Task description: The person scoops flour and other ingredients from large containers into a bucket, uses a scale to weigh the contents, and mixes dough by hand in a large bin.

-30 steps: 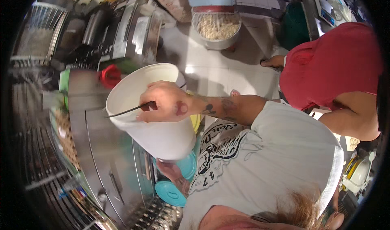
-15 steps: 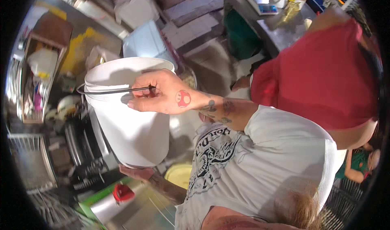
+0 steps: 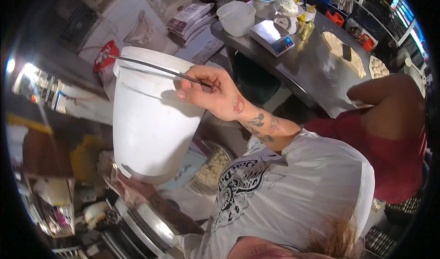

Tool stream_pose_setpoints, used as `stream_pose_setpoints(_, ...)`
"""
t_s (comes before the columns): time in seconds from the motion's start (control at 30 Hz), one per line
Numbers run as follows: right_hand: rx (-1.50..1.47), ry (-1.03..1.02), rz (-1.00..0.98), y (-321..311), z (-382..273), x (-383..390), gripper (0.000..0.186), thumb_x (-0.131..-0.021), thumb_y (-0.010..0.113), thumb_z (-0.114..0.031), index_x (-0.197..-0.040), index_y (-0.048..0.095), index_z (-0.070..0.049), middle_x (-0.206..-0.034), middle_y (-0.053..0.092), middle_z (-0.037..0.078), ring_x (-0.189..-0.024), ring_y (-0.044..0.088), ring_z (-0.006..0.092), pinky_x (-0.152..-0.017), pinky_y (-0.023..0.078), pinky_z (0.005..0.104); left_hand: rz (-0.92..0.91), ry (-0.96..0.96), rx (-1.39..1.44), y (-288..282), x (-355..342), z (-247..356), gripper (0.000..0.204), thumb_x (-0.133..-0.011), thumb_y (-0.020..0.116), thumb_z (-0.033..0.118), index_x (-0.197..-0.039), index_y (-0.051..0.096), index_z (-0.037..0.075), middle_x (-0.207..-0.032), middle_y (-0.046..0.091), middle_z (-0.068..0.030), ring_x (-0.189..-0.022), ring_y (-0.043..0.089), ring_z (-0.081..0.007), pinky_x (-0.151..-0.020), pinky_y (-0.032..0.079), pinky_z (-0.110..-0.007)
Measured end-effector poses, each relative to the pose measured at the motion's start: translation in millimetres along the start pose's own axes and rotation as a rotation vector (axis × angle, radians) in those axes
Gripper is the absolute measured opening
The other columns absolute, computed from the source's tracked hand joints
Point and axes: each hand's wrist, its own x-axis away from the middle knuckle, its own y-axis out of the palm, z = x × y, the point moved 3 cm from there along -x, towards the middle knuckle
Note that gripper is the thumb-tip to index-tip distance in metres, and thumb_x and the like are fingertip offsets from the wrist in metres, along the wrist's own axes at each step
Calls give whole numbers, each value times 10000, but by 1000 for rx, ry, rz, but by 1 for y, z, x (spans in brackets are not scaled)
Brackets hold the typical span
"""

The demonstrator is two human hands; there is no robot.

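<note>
The white plastic bucket (image 3: 151, 126) is a tall, smooth, plain-walled pail, narrowing a little from its rim toward its rounded base. A raised band runs below the rim, and the wall is bright on the left and falls into grey shadow along the right and at the base. A thin black bail handle (image 3: 153, 68) crosses the wall just under the rim, its left end jutting a little past the bucket's edge.

The bucket's inside is turned out of sight, so its contents cannot be told. The right end of the handle disappears into the grip, and the far side of the wall is hidden. Below, the bucket partly covers a bowl of pale chunks (image 3: 212, 169), and the surroundings at the lower left are dark and blurred.

The bucket is held between both hands, to the left of the right hand (image 3: 206, 92), which pinches the handle between thumb and curled fingers near the rim. Whether the thumb also touches the wall cannot be told. The left hand (image 3: 135, 189) is beneath the base, against its lower edge; its fingers are partly hidden, so how far they are spread cannot be told.
</note>
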Motion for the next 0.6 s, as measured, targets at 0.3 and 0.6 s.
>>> stream_pose_setpoints(0.3,384,-344,-39,28,-21,28,166,-817,731,-138,-845,592,-50,-644,449,-52,-650,453,66,-1113,304,379,-1,-873,1104,24,-44,-33,653,-935,488,537,-1363,470,44,-1362,482,-138,-1196,523,-315,-956,463,-468)
stream_pose_setpoints(0.6,348,-575,321,33,-23,53,147,-760,725,-168,-777,620,-68,-575,503,-5,-574,557,176,-1043,406,457,-115,-170,768,46,-152,-19,624,-970,480,486,-1388,414,28,-1369,490,-143,-1215,529,-304,-969,485,-452)
